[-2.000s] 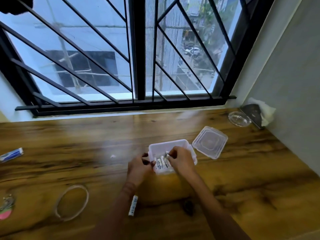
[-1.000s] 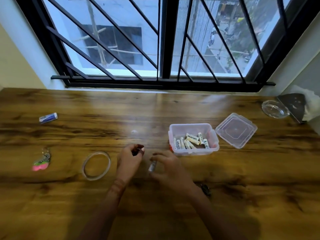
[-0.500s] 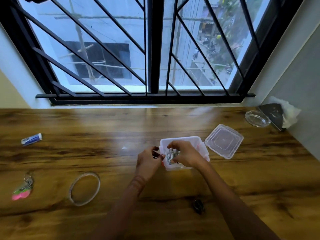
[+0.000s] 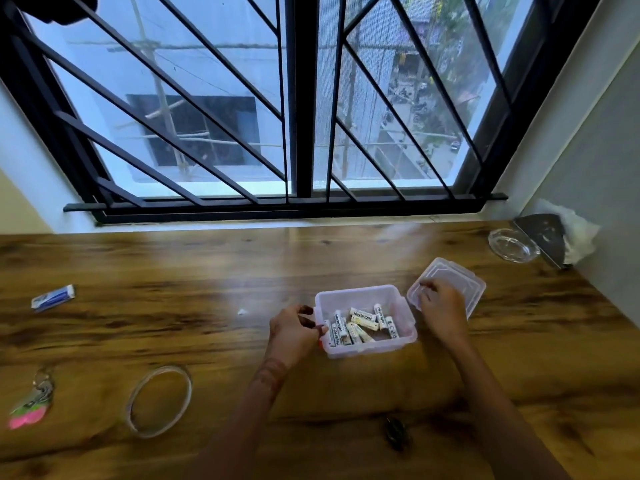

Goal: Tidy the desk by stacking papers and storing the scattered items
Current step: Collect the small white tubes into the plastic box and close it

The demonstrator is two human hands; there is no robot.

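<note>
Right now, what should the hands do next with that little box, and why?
Probably lift the lid and set it onto the box. The right hand rests on the lid, which lies flat on the desk beside the box, and the left hand steadies the box's left edge. The batteries lie inside, and no loose ones show on the desk, so closing seems due.

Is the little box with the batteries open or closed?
Open. The box has no top; its lid lies on the desk beside it, under the right hand.
</note>
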